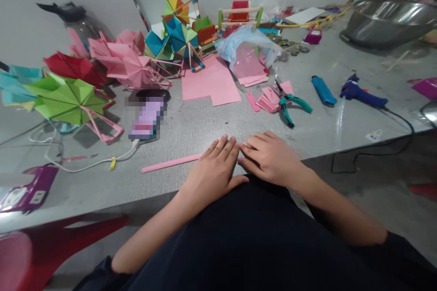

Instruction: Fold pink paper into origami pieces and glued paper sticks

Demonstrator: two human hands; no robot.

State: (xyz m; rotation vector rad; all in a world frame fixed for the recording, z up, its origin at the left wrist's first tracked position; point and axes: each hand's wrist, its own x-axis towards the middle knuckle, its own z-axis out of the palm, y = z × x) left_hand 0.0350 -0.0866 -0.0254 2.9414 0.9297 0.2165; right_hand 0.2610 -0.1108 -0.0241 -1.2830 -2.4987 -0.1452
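A narrow pink paper strip (170, 163) lies along the front of the grey table. My left hand (218, 163) rests flat across it, fingers stretched out and thumb apart, covering its right part. Close beside it, my right hand (269, 157) has curled fingers, and its fingertips meet the line of the strip by my left fingers. The strip's right end is hidden there, at the fingertips. Beyond my hands lie teal-handled pliers (288, 102), a fan of small pink paper pieces (269, 100) and larger pink sheets (211, 79).
Folded paper umbrellas (71, 97) crowd the left back. A phone (147, 118) with a white cable lies left of my hands. To the right are a blue glue gun (365, 93) with a black cord, a blue cylinder (323, 91) and a metal bowl (389, 22). A red stool (51, 250) stands below.
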